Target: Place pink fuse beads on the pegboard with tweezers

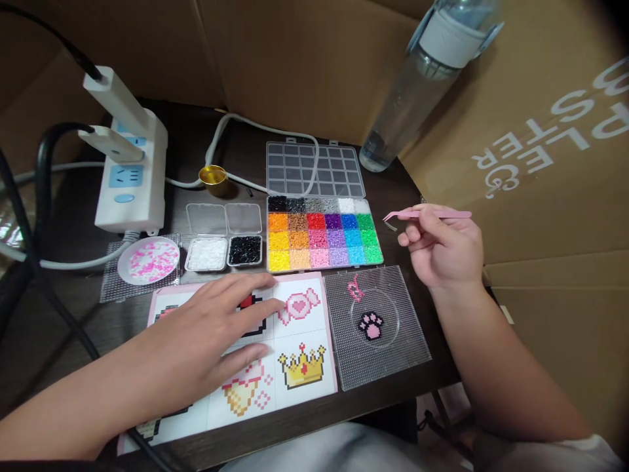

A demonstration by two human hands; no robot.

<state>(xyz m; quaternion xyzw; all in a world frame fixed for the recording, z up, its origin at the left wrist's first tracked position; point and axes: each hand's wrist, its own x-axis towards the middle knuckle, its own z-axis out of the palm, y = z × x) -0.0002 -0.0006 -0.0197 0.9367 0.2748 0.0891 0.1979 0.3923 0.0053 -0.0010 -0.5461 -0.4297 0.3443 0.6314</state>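
Note:
My left hand (206, 334) lies flat with fingers stretched out on a pattern sheet (299, 354), its index fingertip beside the pink candy picture. My right hand (445, 249) is raised above the table's right side, pinching pink tweezers (425, 215) whose curved tip points left. Below it a clear pegboard (388, 354) carries a black-and-pink paw made of beads (371, 325) and a few pink beads near its top left. A bead box (324, 231) with many coloured compartments stands open behind the sheet.
A small case of white and black beads (223, 252) and a round dish of pink and white beads (149, 260) sit at left. A power strip (130, 174) with cables, a gold cap (213, 177) and a water bottle (422, 85) stand behind. Cardboard walls surround the table.

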